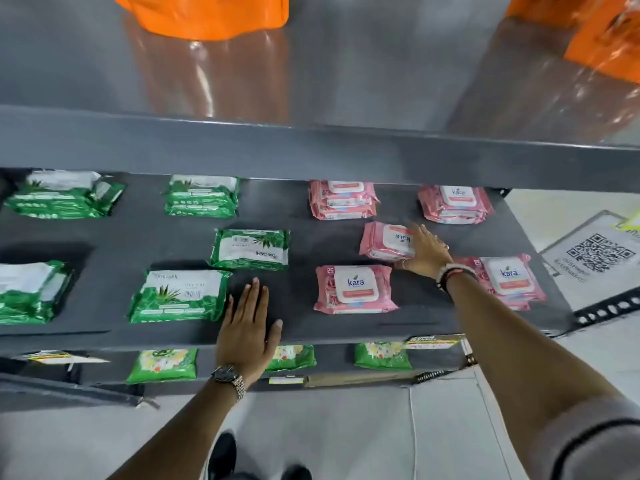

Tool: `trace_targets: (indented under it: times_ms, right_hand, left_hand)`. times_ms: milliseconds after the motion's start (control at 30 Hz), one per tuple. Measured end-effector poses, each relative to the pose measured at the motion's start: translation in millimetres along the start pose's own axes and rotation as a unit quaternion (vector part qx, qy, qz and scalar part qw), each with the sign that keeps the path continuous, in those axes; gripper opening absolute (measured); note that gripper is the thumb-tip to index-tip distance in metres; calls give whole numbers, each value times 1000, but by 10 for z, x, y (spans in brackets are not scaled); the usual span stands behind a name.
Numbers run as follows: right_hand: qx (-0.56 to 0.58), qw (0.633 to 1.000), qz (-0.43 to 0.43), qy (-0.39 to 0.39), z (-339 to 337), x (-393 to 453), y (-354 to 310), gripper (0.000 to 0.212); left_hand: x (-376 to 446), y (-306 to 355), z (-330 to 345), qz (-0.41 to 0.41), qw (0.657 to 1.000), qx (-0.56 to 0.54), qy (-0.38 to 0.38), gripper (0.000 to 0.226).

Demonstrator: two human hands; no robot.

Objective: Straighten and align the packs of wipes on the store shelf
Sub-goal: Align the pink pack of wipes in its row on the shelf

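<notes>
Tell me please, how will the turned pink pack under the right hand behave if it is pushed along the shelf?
The pink pack looks soft and foil-wrapped, so it will probably slide easily on the smooth grey shelf. It lies flat, so tipping or rolling seems unlikely. Pushed by the right hand at one edge, it may rotate or dent.

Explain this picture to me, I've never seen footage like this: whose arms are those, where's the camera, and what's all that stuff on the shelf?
There is no machine here. One wide camera sits on a person's head, looking down at their two bare arms. Before them is a dark grey metal shelf carrying soft plastic packs of wipes: green aloe-print packs on the left side, pink packs with white flip lids on the right. The left hand, with a metal wristwatch, lies flat and open on the shelf's front edge, holding nothing. The right hand is open too, its palm pressed against the side of a crooked pink pack whose label faces away. Orange bags stand on the shelf above.
</notes>
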State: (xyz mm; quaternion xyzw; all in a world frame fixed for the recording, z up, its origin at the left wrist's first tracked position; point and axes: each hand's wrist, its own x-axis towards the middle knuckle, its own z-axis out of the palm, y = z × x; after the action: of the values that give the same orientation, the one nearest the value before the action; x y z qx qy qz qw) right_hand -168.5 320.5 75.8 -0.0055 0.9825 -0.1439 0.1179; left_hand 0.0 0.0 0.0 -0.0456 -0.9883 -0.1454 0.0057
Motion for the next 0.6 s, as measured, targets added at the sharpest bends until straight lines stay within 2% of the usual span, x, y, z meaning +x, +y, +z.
trace_targets:
  times_ms: [167, 400, 500, 600]
  right_hand:
    - [45, 999, 18, 11, -33, 19, -30, 89]
    - [141, 983, 31, 114, 1, -145, -48, 82]
    - [170, 976, 4, 135, -69, -290, -111, 79]
    - [198, 973, -55, 107, -139, -491, -246, 75]
  left_hand:
    - [12, -10, 7, -4, 1000, 13, 14, 68]
    - [10, -11, 4, -1, 1000, 16, 23, 66]
    - [12, -6, 4, -1, 1000, 14, 26, 64]
    - [7, 4, -6, 0, 1000, 15, 22, 64]
